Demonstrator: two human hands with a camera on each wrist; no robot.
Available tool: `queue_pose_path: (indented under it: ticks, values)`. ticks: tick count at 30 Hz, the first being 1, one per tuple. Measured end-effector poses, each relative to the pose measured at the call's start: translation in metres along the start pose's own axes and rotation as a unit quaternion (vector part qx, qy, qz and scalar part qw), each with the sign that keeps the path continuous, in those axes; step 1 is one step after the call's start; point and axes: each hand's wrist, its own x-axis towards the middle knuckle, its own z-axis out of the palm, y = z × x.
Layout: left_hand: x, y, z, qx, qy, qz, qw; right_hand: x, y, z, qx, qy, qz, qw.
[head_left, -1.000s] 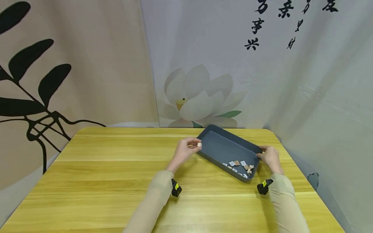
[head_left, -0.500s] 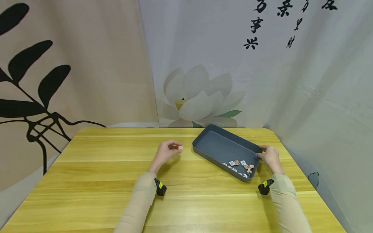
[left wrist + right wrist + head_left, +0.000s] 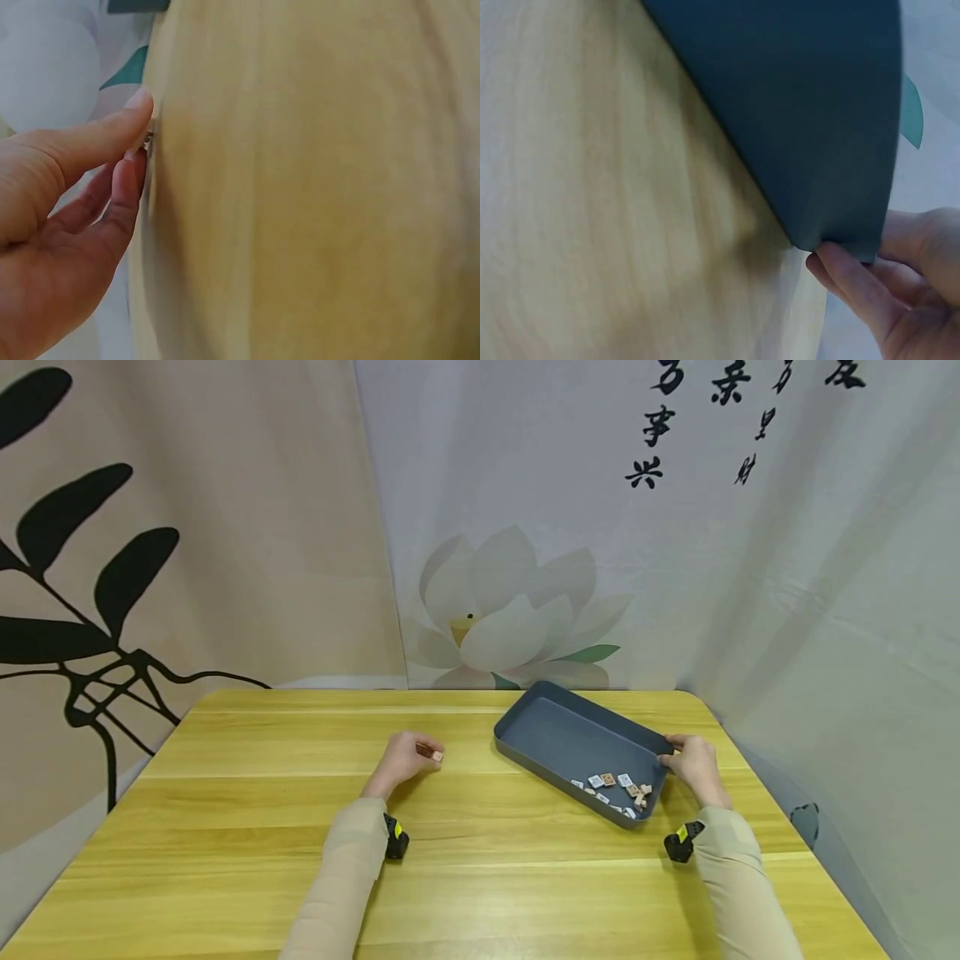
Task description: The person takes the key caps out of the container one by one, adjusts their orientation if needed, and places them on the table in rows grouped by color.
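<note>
Between thumb and fingers, my left hand (image 3: 405, 758) pinches a small pale wooden tile (image 3: 438, 757), low over the table to the left of the tray. Its edge just shows at the fingertips in the left wrist view, where most of the tile (image 3: 148, 136) is covered. My right hand (image 3: 693, 764) grips the right end of a dark grey rectangular tray (image 3: 577, 735). In the right wrist view its fingers (image 3: 855, 289) hold the corner of the tray's wall (image 3: 802, 135). Several small square tiles (image 3: 608, 780), white-and-blue or brown-faced, lie toward the tray's near right end.
The wooden table (image 3: 285, 843) reaches back to a curtain (image 3: 517, 527) printed with a lotus and dark characters. The tray stands angled near the table's back right, its raised rim all round. Each wrist wears a small black camera (image 3: 396, 838).
My left hand has moved left from the tray's left end, carrying the tile, and come lower toward the table. The right hand stays at the tray's end, and the tiles inside keep their places.
</note>
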Motion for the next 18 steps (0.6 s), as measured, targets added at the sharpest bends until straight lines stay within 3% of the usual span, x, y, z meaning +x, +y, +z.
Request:
queue_pose_path:
  ticks: [18]
  values:
    - [0.0062,-0.0030,0.0041,0.033,-0.012,-0.007,0.9994,0.0015,0.0012,0.0014,-0.004,-0.001,0.003,1.000]
